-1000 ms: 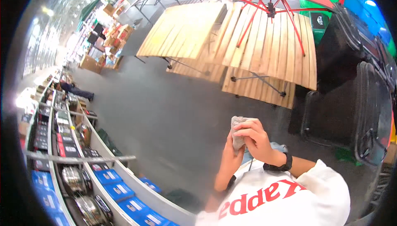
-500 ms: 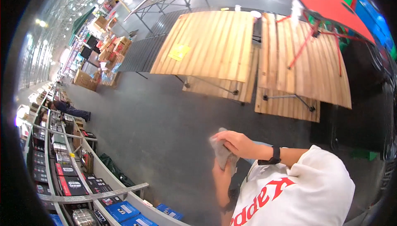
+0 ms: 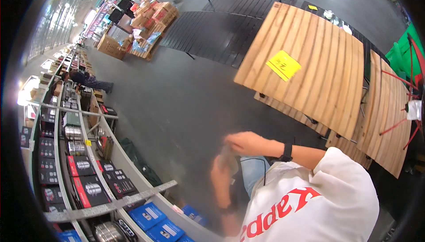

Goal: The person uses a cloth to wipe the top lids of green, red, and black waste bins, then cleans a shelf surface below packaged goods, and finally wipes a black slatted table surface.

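A soft grey cloth-like thing (image 3: 229,160) hangs between my two hands in front of my body, smeared by motion. Its exact kind does not show. My right hand (image 3: 248,143), with a dark watch at the wrist, comes in from the right and pinches its upper end. Just below, my left hand (image 3: 220,177) is closed around its lower part, and that hand is blurred too. Beneath them lie the grey floor and my light blue trouser leg (image 3: 252,171).
Along the left runs a metal shelf rack (image 3: 150,192) with boxed pots and blue boxes (image 3: 147,215). Wooden slatted tables (image 3: 305,64) stand to the right, one bearing a yellow sheet (image 3: 283,65). Stacked cartons (image 3: 152,18) sit far off; a person (image 3: 88,81) bends at the rack.
My view has swung left, so the tables sit further right and the rack shows more. Both hands still hold the grey thing; my left hand has shifted left and blurred.
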Demonstrator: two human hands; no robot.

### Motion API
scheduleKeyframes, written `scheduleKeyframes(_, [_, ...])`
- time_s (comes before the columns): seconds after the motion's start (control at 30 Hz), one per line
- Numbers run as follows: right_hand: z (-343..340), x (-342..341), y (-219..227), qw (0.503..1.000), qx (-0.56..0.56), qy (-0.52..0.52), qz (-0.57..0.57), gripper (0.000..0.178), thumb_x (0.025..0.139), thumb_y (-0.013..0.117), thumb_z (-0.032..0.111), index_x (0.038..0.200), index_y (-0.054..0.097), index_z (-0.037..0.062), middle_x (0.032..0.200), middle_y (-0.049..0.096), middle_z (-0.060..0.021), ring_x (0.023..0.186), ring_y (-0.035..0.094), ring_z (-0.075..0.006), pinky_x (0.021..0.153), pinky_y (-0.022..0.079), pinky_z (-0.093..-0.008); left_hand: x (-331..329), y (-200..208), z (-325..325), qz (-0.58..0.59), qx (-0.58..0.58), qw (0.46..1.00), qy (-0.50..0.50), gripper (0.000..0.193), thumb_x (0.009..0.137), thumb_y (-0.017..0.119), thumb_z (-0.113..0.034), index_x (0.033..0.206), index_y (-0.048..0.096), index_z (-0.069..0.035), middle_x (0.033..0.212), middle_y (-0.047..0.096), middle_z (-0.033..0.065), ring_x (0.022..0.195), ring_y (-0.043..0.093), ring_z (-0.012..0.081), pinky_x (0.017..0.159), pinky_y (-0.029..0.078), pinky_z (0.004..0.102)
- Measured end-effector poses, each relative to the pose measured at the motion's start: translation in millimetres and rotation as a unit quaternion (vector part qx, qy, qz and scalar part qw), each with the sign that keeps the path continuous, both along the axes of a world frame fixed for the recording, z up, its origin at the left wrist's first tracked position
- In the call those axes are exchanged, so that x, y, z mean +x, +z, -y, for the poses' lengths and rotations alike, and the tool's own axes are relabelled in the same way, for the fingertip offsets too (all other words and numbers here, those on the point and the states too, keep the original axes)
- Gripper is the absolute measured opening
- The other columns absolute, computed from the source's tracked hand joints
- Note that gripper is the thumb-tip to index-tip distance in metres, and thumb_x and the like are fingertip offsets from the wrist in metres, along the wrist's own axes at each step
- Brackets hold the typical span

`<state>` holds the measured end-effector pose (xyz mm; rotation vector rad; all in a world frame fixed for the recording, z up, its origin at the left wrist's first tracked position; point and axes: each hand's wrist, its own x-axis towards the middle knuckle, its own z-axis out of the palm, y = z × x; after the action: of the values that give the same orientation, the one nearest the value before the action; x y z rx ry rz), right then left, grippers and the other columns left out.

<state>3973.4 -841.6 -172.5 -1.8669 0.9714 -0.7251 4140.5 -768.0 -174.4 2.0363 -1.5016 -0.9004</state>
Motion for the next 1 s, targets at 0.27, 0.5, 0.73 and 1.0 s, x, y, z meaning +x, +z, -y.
scheduleKeyframes(0.27, [90.2,44.3,-34.2,0.998,0.032,0.057,-0.023,0.024,0.073,0.050,0.013,0.094,0.052,0.0028,0.088,0.053,-0.0154,0.085,0.053,-0.0291,0.073,0.041,-0.0376,71.8,-56.2,117.9,-0.046,0.044,0.995,-0.075,0.025,0.079,0.046,-0.005,0.102,0.054,-0.002,0.094,0.059,0.0163,0.085,0.057,0.0302,0.072,0.044,0.0321])
scheduleKeyframes(0.5, [178.8,70.6,-82.6,0.985,-0.058,-0.100,-0.126,0.027,0.068,0.052,0.003,0.094,0.053,0.0060,0.085,0.048,-0.0126,0.082,0.050,-0.0295,0.071,0.041,-0.0379,82.6,-49.2,266.4,0.002,-0.101,0.962,-0.255,0.028,0.076,0.042,-0.005,0.099,0.055,0.002,0.098,0.056,0.0204,0.092,0.052,0.0326,0.078,0.041,0.0373])
scheduleKeyframes(0.73, [206.7,60.5,-135.0,0.963,0.050,-0.229,-0.136,0.036,0.067,0.051,-0.001,0.099,0.057,0.0134,0.089,0.048,-0.0078,0.082,0.046,-0.0254,0.073,0.040,-0.0319,94.8,-132.1,349.0,0.061,-0.050,0.886,-0.458,0.037,0.067,0.048,0.002,0.103,0.054,-0.003,0.098,0.056,0.0182,0.092,0.052,0.0337,0.080,0.041,0.0373])
scheduleKeyframes(1.0, [291.1,40.3,-177.7,0.935,0.013,-0.306,-0.180,0.040,0.066,0.046,-0.003,0.104,0.055,0.0084,0.109,0.050,-0.0104,0.106,0.043,-0.0271,0.094,0.030,-0.0423,48.9,-130.1,466.8,0.114,-0.021,0.824,-0.555,0.039,0.067,0.050,-0.002,0.107,0.050,-0.001,0.098,0.055,0.0198,0.091,0.051,0.0366,0.077,0.042,0.0406])
